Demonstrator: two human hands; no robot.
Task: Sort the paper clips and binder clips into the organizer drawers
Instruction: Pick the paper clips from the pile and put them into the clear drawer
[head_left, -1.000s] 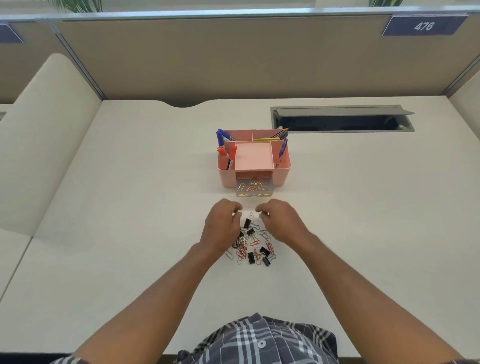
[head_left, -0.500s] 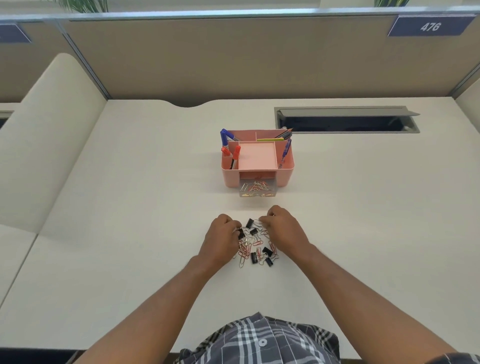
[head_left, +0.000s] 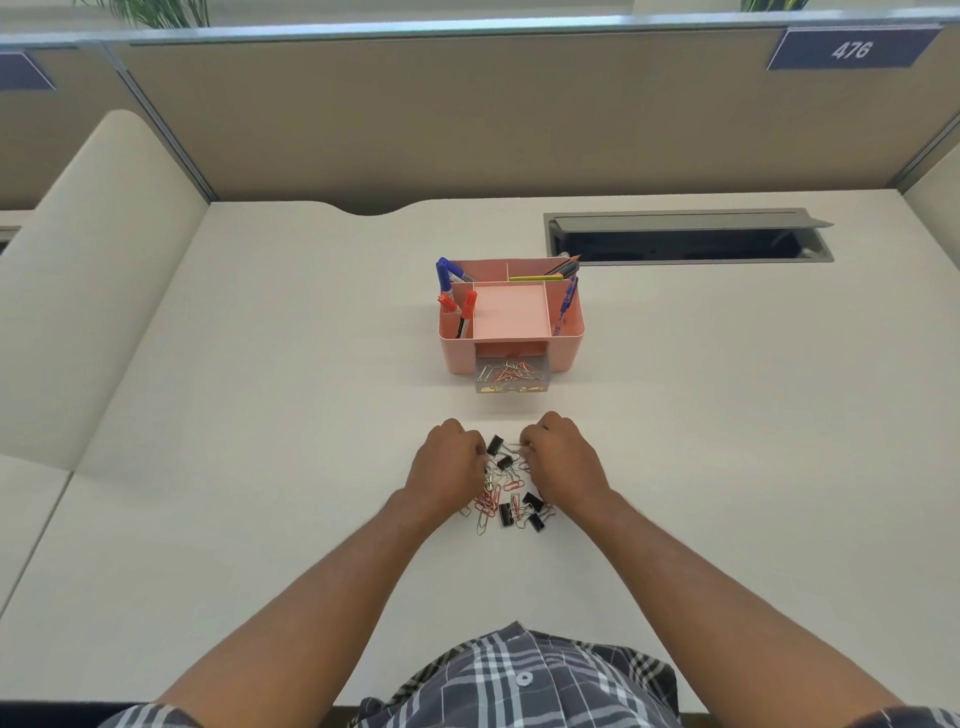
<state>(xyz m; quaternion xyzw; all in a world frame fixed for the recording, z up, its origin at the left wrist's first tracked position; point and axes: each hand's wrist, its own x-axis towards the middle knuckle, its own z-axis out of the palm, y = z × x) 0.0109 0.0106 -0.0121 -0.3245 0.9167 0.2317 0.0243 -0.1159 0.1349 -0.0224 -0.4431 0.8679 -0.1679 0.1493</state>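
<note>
Left hand (head_left: 448, 470), right hand (head_left: 562, 460) (fingers curled)

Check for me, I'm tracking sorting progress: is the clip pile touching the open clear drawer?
Apart. The head view shows bare desk between clip pile and drawer.

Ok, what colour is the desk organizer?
Pink; the desk organizer shows best in the head view.

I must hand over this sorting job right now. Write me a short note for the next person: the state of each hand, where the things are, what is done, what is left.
Left hand: curled over the left edge of the clip pile; whether it holds a clip is hidden.
Right hand: curled at the pile's right edge, seemingly pinching a paper clip.
Pink organizer stands beyond the pile, its clear drawer pulled open.
Done: some paper clips already lie in that drawer.
Left: paper clips and black binder clips still mixed on the desk.
</note>
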